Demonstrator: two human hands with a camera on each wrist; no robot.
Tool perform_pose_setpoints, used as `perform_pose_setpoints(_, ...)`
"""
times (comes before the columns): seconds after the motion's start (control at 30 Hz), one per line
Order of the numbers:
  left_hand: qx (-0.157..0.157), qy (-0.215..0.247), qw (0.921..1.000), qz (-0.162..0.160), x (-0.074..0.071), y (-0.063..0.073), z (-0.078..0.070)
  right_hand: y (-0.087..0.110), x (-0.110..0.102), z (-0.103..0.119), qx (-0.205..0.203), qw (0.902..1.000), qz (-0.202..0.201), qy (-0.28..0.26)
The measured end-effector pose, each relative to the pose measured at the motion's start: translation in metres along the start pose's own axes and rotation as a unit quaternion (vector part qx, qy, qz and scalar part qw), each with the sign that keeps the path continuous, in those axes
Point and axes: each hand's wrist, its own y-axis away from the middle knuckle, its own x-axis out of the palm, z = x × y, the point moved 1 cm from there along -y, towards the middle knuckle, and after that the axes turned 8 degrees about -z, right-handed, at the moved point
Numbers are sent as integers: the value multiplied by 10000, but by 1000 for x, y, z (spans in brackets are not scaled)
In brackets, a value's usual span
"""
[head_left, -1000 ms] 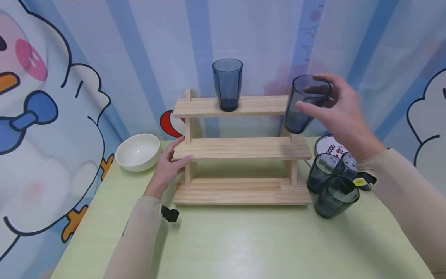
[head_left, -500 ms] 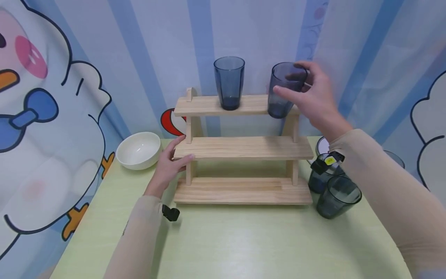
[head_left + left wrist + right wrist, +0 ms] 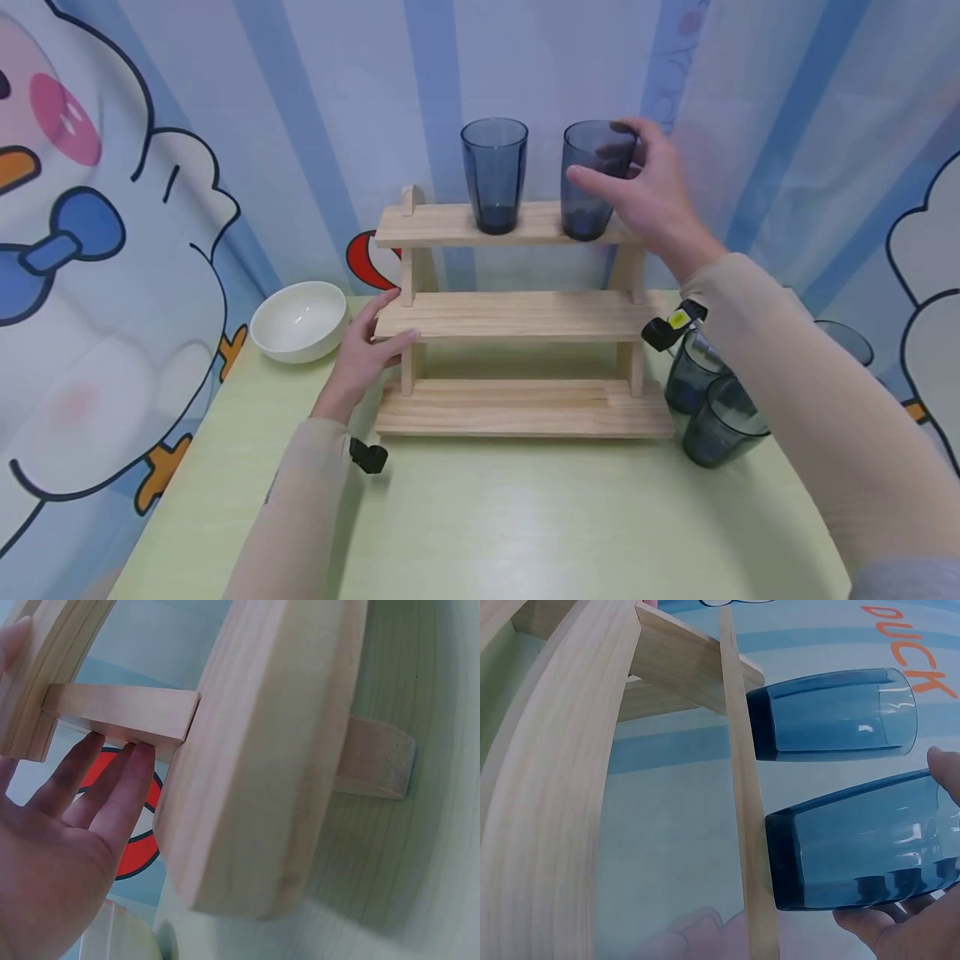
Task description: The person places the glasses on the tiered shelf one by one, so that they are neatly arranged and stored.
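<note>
A three-tier wooden display rack [image 3: 517, 315] stands on the table. My right hand [image 3: 654, 196] grips a dark blue-tinted drinking glass [image 3: 582, 212] from its right side, thumb in front and fingers behind. In the right wrist view the base of this held glass [image 3: 855, 851] is right at the top shelf. Beside it on the left, another glass [image 3: 495, 179] of the same kind stands upright on that shelf. My left hand [image 3: 358, 360] holds the left end of the middle shelf, thumb at its front edge. The left wrist view shows fingertips against the side post [image 3: 124, 712].
A white bowl [image 3: 300, 321] sits on the pale green table [image 3: 510, 517], left of the rack. Several more tinted glasses, including a front glass [image 3: 720, 429], stand at the right, partly hidden by my right sleeve [image 3: 795, 392]. A striped cartoon curtain [image 3: 345, 100] hangs behind.
My right hand has carried its glass left and back, from beside the rack's right end to the top shelf; the glass has gone from tilted to nearly upright. The left hand has stayed put.
</note>
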Motion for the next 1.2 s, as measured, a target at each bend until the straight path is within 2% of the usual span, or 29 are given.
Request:
perform_pose_setpoints(0.53, -67, -28, 10000, -31, 1, 0, -2, -17, 13, 4, 431, 9989, -45, -167)
perform_pose_setpoints(0.83, -80, -34, 10000, -40, 0, 1, -2, -17, 20, 6, 407, 9986, -143, -292)
perform_pose_setpoints(1.07, -61, -32, 10000, -40, -2, 0, -2, -18, 24, 6, 347, 9991, -242, 55)
perform_pose_setpoints(1.2, -46, -23, 10000, -49, -3, -1, 0, -18, 26, 6, 334, 9992, -227, 56)
